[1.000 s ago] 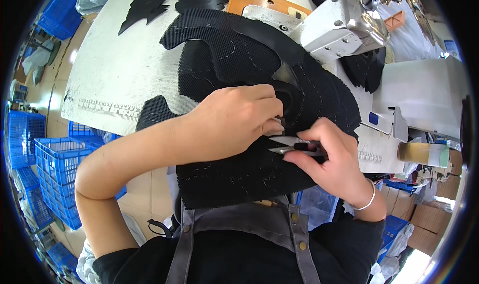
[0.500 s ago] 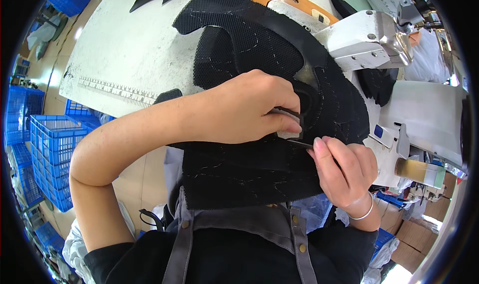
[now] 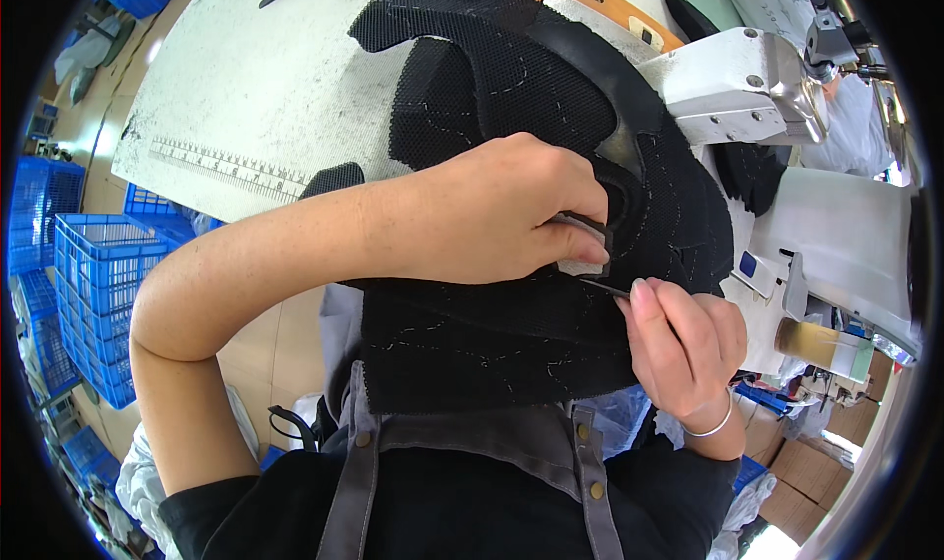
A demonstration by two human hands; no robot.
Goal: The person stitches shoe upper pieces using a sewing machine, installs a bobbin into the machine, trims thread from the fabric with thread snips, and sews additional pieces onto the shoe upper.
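Observation:
Black mesh fabric pieces [image 3: 531, 68] with pale stitch lines lie spread over the white work table and drape toward my apron. Across them reaches my left hand [image 3: 521, 211], thumb and fingers pinched on the folded edge of a small piece with a grey underside [image 3: 582, 265]. From the lower right, my right hand [image 3: 683, 349] pinches a thin, dark, pointed tool [image 3: 604, 288]; its exact kind cannot be made out. The tool's tip lies close below the grey-backed piece, by my left thumb. Below both hands hangs a broad black fabric flap [image 3: 492, 353].
A white sewing machine head [image 3: 733, 83] stands at the right, with a wooden-topped part [image 3: 590, 4] behind the fabric. Printed on the table is a ruler scale [image 3: 231, 170]. Blue plastic crates [image 3: 103, 294] are stacked at the left. A tape roll [image 3: 806, 341] sits at the right.
The whole view has shifted slightly. Both hands keep the same grips, and the grey-backed piece and thin tool stay close together near the same spot on the fabric.

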